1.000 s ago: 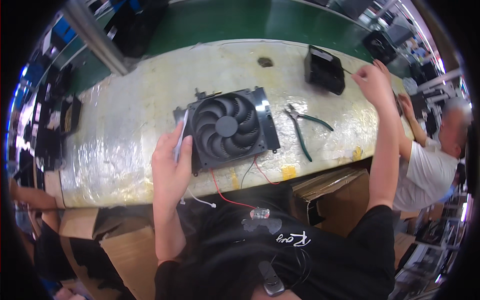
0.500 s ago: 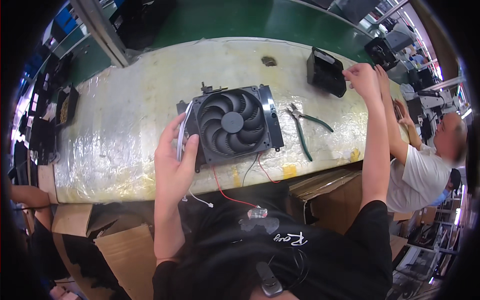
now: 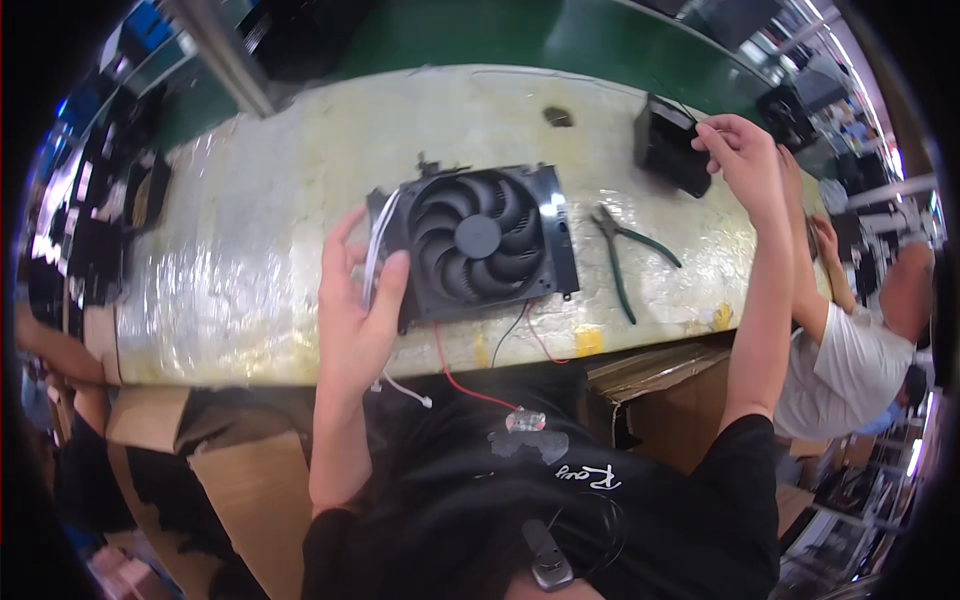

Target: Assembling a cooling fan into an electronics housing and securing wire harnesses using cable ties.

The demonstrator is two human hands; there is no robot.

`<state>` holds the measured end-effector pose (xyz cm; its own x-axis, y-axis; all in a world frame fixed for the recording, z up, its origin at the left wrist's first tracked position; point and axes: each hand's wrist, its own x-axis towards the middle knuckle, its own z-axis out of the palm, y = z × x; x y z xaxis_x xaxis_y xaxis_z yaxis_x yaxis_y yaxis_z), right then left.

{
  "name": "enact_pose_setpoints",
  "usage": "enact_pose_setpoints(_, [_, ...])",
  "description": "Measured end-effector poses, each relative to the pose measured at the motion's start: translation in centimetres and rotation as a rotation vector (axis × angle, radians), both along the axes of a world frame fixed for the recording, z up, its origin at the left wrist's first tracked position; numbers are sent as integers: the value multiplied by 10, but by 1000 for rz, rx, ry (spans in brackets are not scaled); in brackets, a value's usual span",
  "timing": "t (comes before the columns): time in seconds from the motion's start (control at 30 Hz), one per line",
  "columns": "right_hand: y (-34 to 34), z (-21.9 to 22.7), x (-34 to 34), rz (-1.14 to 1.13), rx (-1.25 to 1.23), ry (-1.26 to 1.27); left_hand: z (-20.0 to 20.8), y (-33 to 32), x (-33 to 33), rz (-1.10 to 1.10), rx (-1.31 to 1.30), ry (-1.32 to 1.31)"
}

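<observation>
A black cooling fan (image 3: 478,237) in a square frame lies on the bench, mounted on a flat black unit with side brackets. My left hand (image 3: 357,305) grips its left edge, thumb in front and fingers behind, beside a bundle of white wires (image 3: 374,245). Red and black leads hang from the fan's near side. Up at the right, my right hand (image 3: 740,160) is pinched on a thin black strip (image 3: 684,108), apparently a cable tie, above an open black bin (image 3: 672,150). Green-handled cutting pliers (image 3: 622,255) lie with jaws apart between fan and bin.
Clear film covers the pale bench (image 3: 240,250), which has a dark worn spot (image 3: 558,117) toward its far edge. Cardboard boxes (image 3: 660,400) stand below the near edge. A co-worker in a white shirt (image 3: 850,370) is close on the right; another person's arm (image 3: 60,355) shows at left.
My right hand has lifted from the bin's edge, and a thin black strip now shows in its fingers. The whole view has shifted slightly; my left hand keeps its place on the fan.
</observation>
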<state>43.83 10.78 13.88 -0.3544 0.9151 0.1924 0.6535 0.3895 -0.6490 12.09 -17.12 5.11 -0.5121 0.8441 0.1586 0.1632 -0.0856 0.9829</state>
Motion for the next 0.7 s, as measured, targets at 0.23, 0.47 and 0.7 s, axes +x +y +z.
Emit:
enact_pose_setpoints(0.23, [-102, 14, -125, 667, -545, 16, 14, -5, 0, -76, -9, 5])
enact_pose_setpoints(0.47, [-116, -13, -190, 886, -392, -77, -5, -5, -8, -73, -25, 90])
enact_pose_setpoints(0.7, [-129, -15, -194, 740, -769, 261, -13, -2, -6, -27, -25, -203])
